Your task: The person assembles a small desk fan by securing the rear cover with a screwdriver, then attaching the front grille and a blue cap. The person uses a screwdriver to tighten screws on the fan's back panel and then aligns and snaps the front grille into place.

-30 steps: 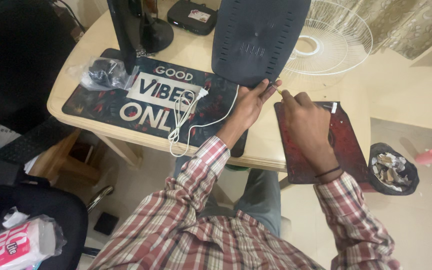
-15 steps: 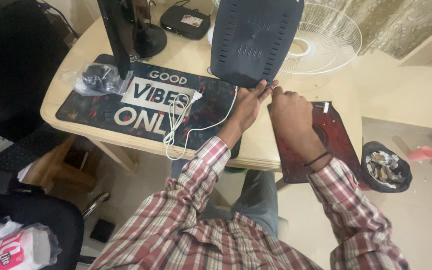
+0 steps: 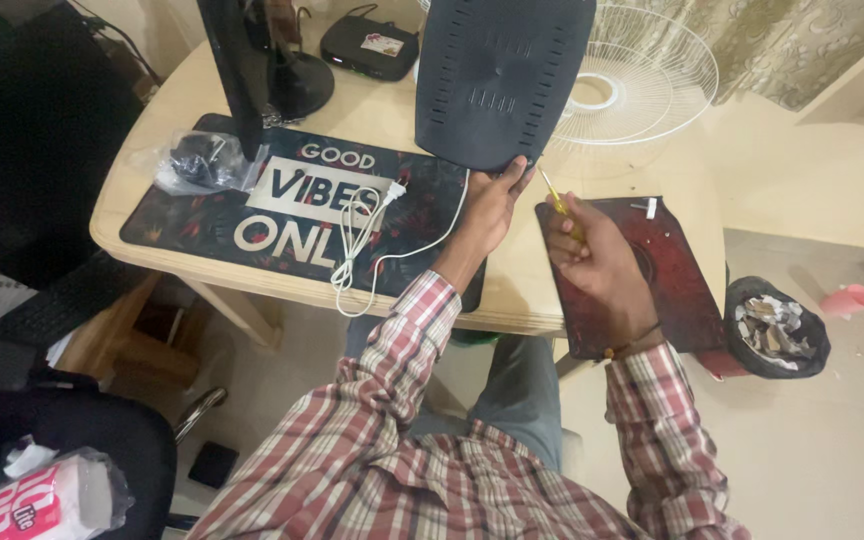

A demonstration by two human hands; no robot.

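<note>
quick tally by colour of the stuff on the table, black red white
black: 4 - panel, monitor, small box, desk mat
red: 1 - mat
white: 2 - fan grille, cable
total: 7

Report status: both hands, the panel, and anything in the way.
Left hand grips dark slotted panel at its bottom edge. Right hand holds yellow screwdriver, tip off the panel. White cord lies alongside.

Your beige table (image 3: 392, 110) carries a dark printed desk mat (image 3: 282, 215) at 9 o'clock, red board (image 3: 672, 270) at 3, white fan grille (image 3: 642, 85) at 1.
</note>
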